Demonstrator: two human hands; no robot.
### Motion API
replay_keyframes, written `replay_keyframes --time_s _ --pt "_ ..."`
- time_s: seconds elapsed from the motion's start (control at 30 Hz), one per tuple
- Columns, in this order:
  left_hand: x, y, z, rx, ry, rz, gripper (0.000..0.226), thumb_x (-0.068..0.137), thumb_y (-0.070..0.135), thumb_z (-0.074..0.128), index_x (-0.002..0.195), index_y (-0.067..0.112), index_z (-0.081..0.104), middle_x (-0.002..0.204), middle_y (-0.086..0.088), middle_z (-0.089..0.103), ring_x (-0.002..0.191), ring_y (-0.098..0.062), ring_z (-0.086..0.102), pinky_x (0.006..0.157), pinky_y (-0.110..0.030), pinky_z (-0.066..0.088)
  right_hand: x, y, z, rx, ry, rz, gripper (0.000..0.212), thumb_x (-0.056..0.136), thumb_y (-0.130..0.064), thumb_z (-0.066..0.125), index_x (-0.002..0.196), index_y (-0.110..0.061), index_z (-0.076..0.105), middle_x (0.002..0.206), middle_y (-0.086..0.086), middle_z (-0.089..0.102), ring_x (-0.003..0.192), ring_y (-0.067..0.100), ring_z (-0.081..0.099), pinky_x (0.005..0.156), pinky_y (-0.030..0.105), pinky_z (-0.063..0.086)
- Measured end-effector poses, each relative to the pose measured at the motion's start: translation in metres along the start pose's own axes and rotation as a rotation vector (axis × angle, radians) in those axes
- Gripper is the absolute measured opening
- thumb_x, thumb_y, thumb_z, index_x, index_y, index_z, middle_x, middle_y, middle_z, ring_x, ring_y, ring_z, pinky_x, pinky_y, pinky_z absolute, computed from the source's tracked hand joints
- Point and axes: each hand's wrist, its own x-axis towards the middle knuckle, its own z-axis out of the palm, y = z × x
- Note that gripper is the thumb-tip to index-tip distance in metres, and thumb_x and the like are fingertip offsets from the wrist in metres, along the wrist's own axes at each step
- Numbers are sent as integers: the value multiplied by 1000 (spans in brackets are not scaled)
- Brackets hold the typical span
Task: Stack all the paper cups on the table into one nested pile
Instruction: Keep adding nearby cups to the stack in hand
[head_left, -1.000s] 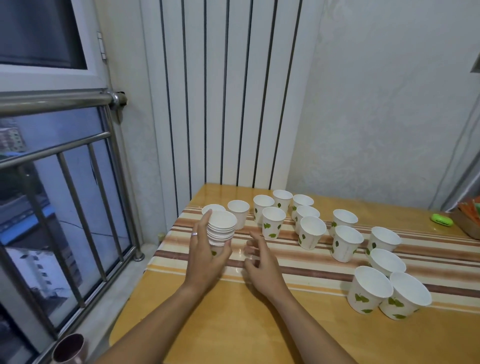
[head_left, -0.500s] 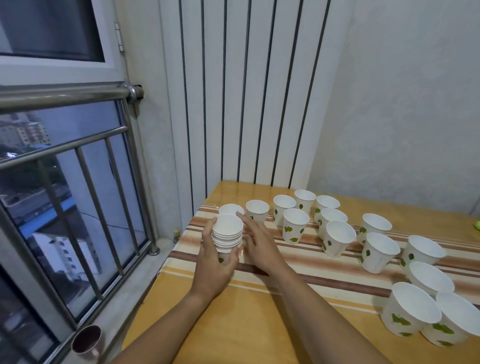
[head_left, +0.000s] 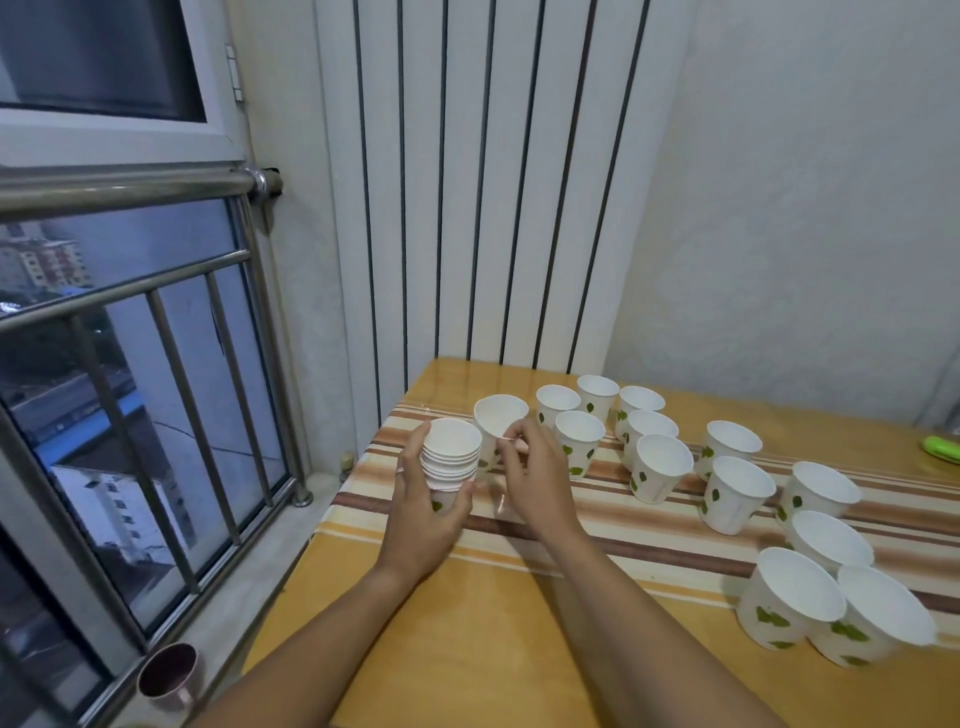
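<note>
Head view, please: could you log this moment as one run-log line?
left hand: holds nested pile | right hand: pinches single cup, tilted beside pile | loose cups remain | nesting: not yet

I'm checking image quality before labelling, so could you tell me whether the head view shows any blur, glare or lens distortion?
Head view: wide-angle bending bows the window railing and wall panel lines; slight motion blur softens the right hand and the tilted cup it pinches; soft glare sits on the glossy table at its far corner; lighting is dim and even, shadows faint.
</note>
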Motion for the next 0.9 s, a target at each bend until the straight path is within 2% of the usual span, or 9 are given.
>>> replay_keyframes --time_s 0.07,0.2,0.3,0.4,0.5,0.53,0.6,0.7,0.9 --pt "0 6 -1 -5 -4 -16 91 93 21 83 158 48 25 162 7 42 149 -16 42 118 -33 40 0 -8 -10 7 72 -22 5 103 -17 60 99 -16 57 101 -1 58 93 14 55 78 26 44" --pt "1 16 -2 -11 -31 -42 86 94 24 82 152 57 28 157 12 49 143 -13 48 114 -35 45 5 -29 -30 64 201 -39 4 104 -16 57 102 -15 54 105 -1 53 97 14 52 81 23 42" --pt "2 21 -1 -25 -59 -49 86 94 23 81 158 50 29 155 14 50 143 -13 50 115 -40 47 5 -43 -41 134 216 -74 3 105 -20 53 103 -17 52 105 -2 53 99 17 54 85 22 44" --pt "0 25 -1 -49 -79 -76 95 93 25 82 162 50 22 154 19 51 142 -12 51 114 -39 47 1 -51 -50 151 149 -114 3 103 -20 54 101 -18 53 101 -2 54 98 15 54 83 19 42" --pt "-1 30 2 -83 -105 -119 102 90 29 84 163 52 16 149 19 57 137 -13 57 108 -43 53 -6 -50 -56 124 -34 -145 6 102 -16 59 99 -19 54 100 -3 56 97 9 55 79 13 42" --pt "-2 32 4 -101 -114 -116 101 91 27 85 163 50 18 144 27 59 134 -7 59 107 -41 55 -8 -48 -56 104 -102 -140 7 101 -18 60 99 -20 54 101 -3 56 99 8 55 80 13 43" --pt "-4 35 8 -122 -115 -103 97 92 22 84 163 46 21 139 37 58 131 2 59 105 -35 55 -12 -42 -56 63 -202 -118 10 100 -29 60 100 -22 53 104 -7 56 103 10 55 86 23 46" --pt "-6 39 14 -121 -104 -111 94 93 24 83 160 50 24 141 37 56 132 6 56 104 -30 53 -16 -36 -56 83 -185 -53 22 99 -46 56 109 -28 53 110 -9 59 105 12 56 90 33 48" --pt "-1 40 29 -146 -73 -120 86 91 27 85 157 39 33 142 25 59 130 2 60 104 -30 54 -24 -23 -56 15 -185 -11 44 104 -41 57 145 -29 51 139 -16 61 127 8 58 103 31 48"
